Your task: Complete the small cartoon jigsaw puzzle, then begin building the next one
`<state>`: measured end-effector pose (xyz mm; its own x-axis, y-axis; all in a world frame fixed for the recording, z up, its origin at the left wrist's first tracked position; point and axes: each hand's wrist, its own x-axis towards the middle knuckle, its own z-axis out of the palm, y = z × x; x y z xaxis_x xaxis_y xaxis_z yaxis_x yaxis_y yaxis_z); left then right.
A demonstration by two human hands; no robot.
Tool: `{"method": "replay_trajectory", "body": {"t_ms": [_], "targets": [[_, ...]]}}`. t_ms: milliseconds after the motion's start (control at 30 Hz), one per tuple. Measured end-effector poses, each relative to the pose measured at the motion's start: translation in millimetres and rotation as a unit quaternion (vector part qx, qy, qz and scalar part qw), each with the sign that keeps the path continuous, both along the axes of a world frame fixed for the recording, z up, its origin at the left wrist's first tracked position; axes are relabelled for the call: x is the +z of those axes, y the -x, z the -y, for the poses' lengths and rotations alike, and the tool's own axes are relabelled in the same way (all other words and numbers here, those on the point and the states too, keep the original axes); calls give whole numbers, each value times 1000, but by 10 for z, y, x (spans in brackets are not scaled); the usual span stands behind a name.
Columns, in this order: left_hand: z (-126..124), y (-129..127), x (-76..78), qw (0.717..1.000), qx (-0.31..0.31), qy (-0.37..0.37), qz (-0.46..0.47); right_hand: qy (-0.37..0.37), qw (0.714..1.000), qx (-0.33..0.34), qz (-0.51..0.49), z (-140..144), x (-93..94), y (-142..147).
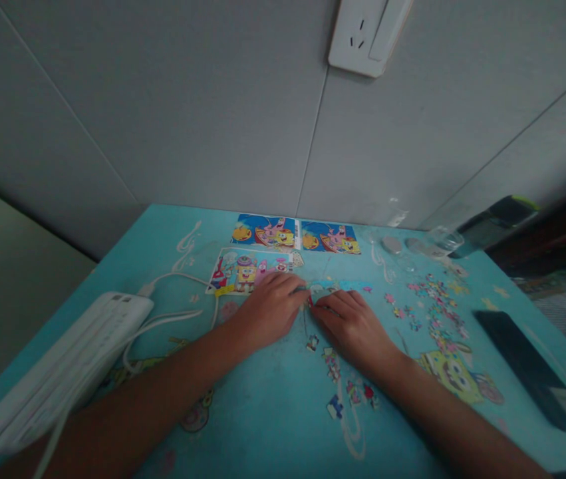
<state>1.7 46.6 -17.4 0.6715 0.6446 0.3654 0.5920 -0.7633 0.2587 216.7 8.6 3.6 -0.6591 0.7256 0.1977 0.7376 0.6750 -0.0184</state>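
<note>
Both forearms enter low; your left hand (270,307) and right hand (350,322) meet mid-table.
Fingertips seemingly pinch a small puzzle piece (309,301) between them, blurred; loose pieces (432,309) right, power strip (63,362) left.

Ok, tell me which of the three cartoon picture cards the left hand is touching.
The pale card nearest the person: the left hand overlaps its lower right corner. The two blue cards lie farther back by the wall, untouched.
</note>
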Motion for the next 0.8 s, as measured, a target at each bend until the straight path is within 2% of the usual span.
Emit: {"method": "replay_trajectory", "body": {"t_ms": [267, 367, 500, 633, 800], "targets": [[-21, -1, -43, 1000, 2, -15, 5, 38, 998, -22, -50, 34, 45, 34], [-23, 7, -47, 1000, 2, -17, 3, 57, 992, -31, -110, -1, 85, -96], [-25, 16, -55, 1000, 1, -8, -1, 106, 976, -85, -172, -56, 126, -372], [-28, 16, -57, 1000, 1, -4, 4, 164, 970, -82, -161, -45, 131, -473], [-31, 17, -45, 1000, 0, -11, 5, 174, 968, -91, -156, 12, 107, -379]]}}
